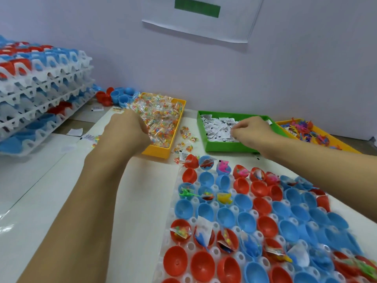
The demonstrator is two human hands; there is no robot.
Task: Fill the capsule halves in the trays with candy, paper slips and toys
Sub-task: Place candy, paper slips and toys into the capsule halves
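A clear tray (184, 245) holds several red and blue capsule halves (246, 219); some hold candy, slips or toys, others hold nothing. My left hand (127, 130) reaches into the yellow bin of wrapped candy (163, 117), fingers curled down among the packets. My right hand (252, 129) is over the green bin of paper slips (217, 128), fingertips pinching at the slips. A second yellow bin of small plastic toys (306, 131) sits at the far right.
A stack of white trays (40, 92) loaded with capsule halves leans at the left. Loose red and blue halves (116, 96) lie by the wall. Spilled candy packets (186, 137) lie between the bins. A paper sheet (202, 17) hangs on the wall.
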